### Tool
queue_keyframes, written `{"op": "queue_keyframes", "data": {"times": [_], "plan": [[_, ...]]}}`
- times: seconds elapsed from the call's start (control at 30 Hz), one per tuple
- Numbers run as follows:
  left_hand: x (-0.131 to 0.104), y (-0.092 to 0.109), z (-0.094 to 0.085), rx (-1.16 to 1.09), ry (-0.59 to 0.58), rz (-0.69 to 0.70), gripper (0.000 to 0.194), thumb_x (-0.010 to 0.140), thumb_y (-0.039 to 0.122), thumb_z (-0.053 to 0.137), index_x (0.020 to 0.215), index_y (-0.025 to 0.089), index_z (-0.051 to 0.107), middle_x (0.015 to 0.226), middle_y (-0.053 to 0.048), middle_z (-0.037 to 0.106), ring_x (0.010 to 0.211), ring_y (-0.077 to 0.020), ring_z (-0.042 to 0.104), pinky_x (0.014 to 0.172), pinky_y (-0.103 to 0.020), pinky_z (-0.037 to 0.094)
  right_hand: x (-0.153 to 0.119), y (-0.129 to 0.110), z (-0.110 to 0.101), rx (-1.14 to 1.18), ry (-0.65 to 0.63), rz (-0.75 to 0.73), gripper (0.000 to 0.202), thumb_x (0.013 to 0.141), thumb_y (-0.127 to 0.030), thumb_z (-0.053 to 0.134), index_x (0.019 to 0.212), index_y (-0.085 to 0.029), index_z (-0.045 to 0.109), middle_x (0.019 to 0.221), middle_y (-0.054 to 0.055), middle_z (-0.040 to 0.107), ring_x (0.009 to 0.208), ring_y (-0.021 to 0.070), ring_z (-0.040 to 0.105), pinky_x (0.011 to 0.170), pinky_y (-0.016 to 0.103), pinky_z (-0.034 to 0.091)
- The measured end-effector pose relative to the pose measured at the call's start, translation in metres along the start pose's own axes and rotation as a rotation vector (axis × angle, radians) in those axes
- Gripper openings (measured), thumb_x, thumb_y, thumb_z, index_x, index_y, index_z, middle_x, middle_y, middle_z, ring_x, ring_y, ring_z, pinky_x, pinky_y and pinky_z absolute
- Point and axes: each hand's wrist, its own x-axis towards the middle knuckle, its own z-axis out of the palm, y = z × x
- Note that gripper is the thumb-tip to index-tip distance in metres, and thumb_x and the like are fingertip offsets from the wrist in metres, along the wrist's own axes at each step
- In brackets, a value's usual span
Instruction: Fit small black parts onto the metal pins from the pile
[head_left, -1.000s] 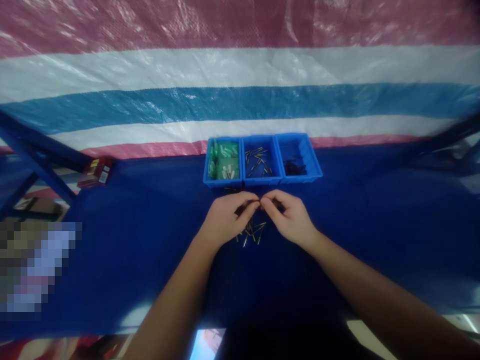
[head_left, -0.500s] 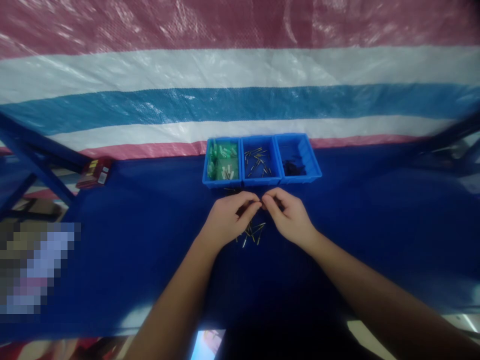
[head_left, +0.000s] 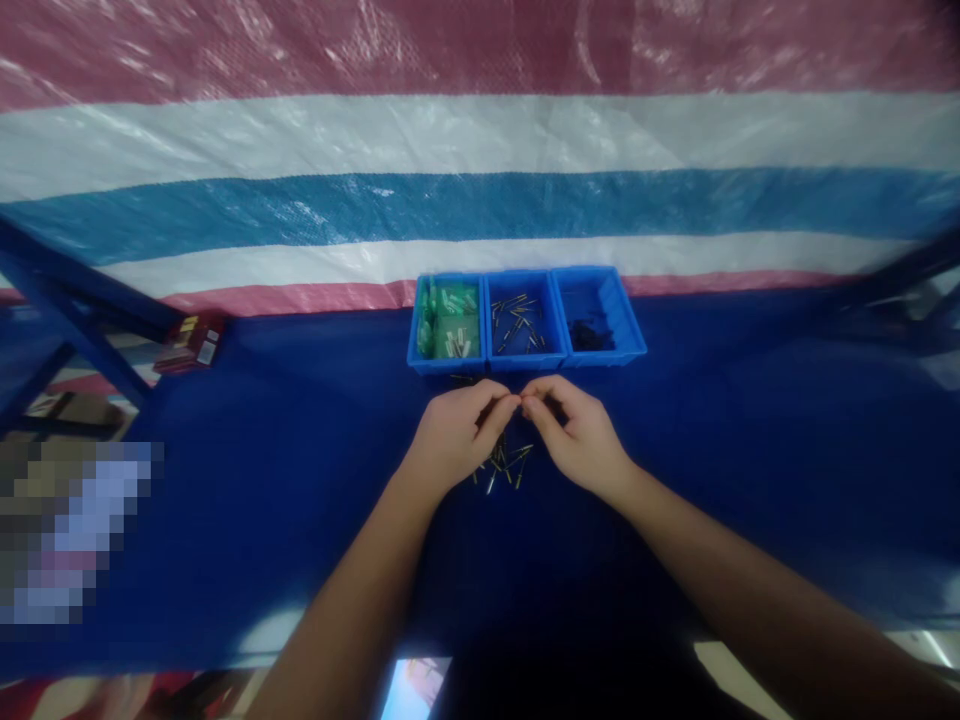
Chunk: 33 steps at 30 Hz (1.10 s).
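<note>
Thumb and forefinger are pinched together on both the left hand [head_left: 454, 432] and the right hand [head_left: 586, 435], and the two sets of fingertips meet, or very nearly meet, in front of the person. Whatever sits in that pinch is too small and too well covered for me to make out from here, so I can't say what either hand is clamped on. The other fingers curl in under the palms.

Right below the pinch, between the wrists, a loose heap of thin brass-coloured metal pins [head_left: 511, 460] lies on the smooth dark-blue tabletop [head_left: 750, 430], the pins crossing one another at all angles. A few more small dark slivers [head_left: 463, 378] lie just beyond the left hand, close to the bins.

Past the fingers, three open bright-blue plastic bins stand side by side in a row. The left bin [head_left: 445, 367] has green plastic wrapping [head_left: 426, 325] in it, with short pale pieces [head_left: 457, 344] on top. The middle bin [head_left: 529, 362] holds scattered slim brass-toned pins [head_left: 517, 326], and the right bin [head_left: 630, 318] a little pile of small black pieces [head_left: 590, 336].

Farther out, a dark-red carton [head_left: 191, 343] rests near the table's left edge, beside a blue metal frame [head_left: 82, 320]. Behind everything hangs a shiny woven plastic sheet [head_left: 480, 210] striped red, white and blue.
</note>
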Motion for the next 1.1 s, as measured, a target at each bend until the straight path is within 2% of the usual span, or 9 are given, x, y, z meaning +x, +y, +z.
{"op": "queue_keyframes", "data": {"times": [0.13, 0.23, 0.5, 0.77, 0.93, 1.1], "plan": [[-0.0009, 0.0028, 0.0013, -0.074, 0.006, 0.006, 0.016, 0.096, 0.031, 0.059, 0.107, 0.021, 0.065, 0.072, 0.004, 0.067, 0.065, -0.0111, 0.064, 0.062, -0.023, 0.047, 0.0005, 0.0028, -0.002, -0.052, 0.007, 0.008, 0.016, 0.1, -0.03, 0.051, 0.093, -0.022, 0.062, 0.082, 0.002, 0.067, 0.074, 0.0154, 0.063, 0.068, 0.028, 0.05], [-0.0007, 0.0026, 0.0025, -0.06, 0.004, 0.016, 0.012, 0.097, 0.029, 0.058, 0.103, 0.022, 0.066, 0.072, 0.004, 0.067, 0.065, -0.0107, 0.064, 0.062, -0.022, 0.046, 0.0012, 0.0034, -0.0018, -0.062, -0.002, 0.017, 0.018, 0.1, -0.032, 0.05, 0.092, -0.022, 0.063, 0.081, 0.002, 0.068, 0.074, 0.0156, 0.063, 0.068, 0.028, 0.049], [0.0005, -0.0024, 0.0026, 0.017, 0.037, 0.04, 0.018, 0.099, 0.033, 0.055, 0.092, 0.019, 0.065, 0.073, 0.002, 0.067, 0.065, -0.011, 0.063, 0.063, -0.024, 0.045, -0.0005, 0.0019, 0.0025, 0.0, 0.038, -0.018, 0.008, 0.094, -0.027, 0.06, 0.099, -0.023, 0.065, 0.089, 0.003, 0.07, 0.078, 0.0171, 0.066, 0.068, 0.029, 0.053], [-0.0004, 0.0023, 0.0022, -0.076, 0.021, 0.018, 0.015, 0.097, 0.031, 0.057, 0.103, 0.021, 0.067, 0.074, 0.002, 0.068, 0.065, -0.0109, 0.064, 0.062, -0.022, 0.047, 0.0002, 0.0016, -0.0015, -0.08, -0.004, -0.029, 0.021, 0.1, -0.031, 0.051, 0.088, -0.021, 0.065, 0.083, 0.003, 0.069, 0.076, 0.0171, 0.065, 0.068, 0.03, 0.051], [-0.0003, -0.0022, 0.0038, 0.012, 0.046, 0.032, 0.019, 0.099, 0.033, 0.055, 0.093, 0.019, 0.066, 0.07, 0.002, 0.066, 0.062, -0.0107, 0.062, 0.06, -0.023, 0.045, 0.0007, 0.0012, 0.0013, -0.043, 0.057, -0.077, 0.009, 0.095, -0.027, 0.059, 0.097, -0.023, 0.067, 0.089, 0.003, 0.07, 0.077, 0.0172, 0.066, 0.067, 0.03, 0.054], [0.0001, -0.0026, 0.003, 0.005, 0.062, 0.05, 0.02, 0.099, 0.034, 0.057, 0.093, 0.019, 0.068, 0.075, 0.001, 0.07, 0.066, -0.0113, 0.065, 0.064, -0.023, 0.047, 0.0015, -0.0015, 0.0011, -0.02, 0.071, -0.148, 0.005, 0.091, -0.021, 0.062, 0.092, -0.023, 0.067, 0.095, 0.005, 0.07, 0.085, 0.0182, 0.067, 0.07, 0.032, 0.057]]}}
